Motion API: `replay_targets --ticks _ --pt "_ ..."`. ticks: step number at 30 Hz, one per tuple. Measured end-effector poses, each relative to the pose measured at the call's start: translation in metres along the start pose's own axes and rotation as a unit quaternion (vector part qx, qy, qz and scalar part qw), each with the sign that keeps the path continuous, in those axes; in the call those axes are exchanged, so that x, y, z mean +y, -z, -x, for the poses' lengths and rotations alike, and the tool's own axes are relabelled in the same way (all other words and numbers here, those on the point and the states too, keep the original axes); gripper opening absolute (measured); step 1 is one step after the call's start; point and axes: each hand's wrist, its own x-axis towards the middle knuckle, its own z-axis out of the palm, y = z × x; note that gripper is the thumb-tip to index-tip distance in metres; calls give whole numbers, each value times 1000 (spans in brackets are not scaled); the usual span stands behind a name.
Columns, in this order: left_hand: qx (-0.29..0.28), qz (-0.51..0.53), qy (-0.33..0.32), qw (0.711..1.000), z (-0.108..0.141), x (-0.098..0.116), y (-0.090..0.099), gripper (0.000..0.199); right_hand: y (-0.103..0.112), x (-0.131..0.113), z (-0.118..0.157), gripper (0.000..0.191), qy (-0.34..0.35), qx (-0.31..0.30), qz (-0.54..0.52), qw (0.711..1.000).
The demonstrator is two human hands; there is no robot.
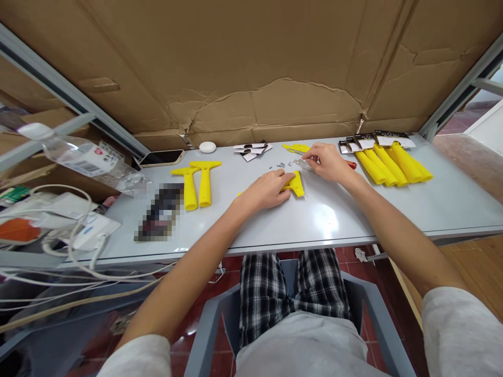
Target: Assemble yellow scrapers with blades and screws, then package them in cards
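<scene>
My left hand (271,189) is closed around a yellow plastic scraper (297,184), holding it on the table with its wide head pointing right. My right hand (325,159) is just beyond it, fingertips pinched together over a small clear plastic bag (303,165); what is between them is too small to make out. A thin metal shaft (294,151) shows left of these fingers, and a red handle (351,164) shows behind the wrist. Several small screws (281,165) lie loose between my hands. Another yellow piece (296,147) lies behind the right fingertips.
Two yellow scrapers (205,183) lie at left, near a blurred-out dark object (159,212), a phone (162,158) and a white oval object (207,147). Black-and-white cards (252,150) lie at the back. Yellow handles (408,163) with cards are at right. A plastic bottle (84,157) and cables crowd the left edge.
</scene>
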Motion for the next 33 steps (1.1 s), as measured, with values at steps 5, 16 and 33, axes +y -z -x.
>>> replay_targets --ticks 5,16,33 --pt "-9 -21 4 1000 -4 -4 3 56 1 -1 1 24 -6 7 0 1000" --pt "56 99 27 993 -2 -20 7 66 7 -16 0 21 -22 43 -72 996" --pt "36 486 90 869 -1 -28 8 12 -8 -54 6 19 -66 6 -236 969"
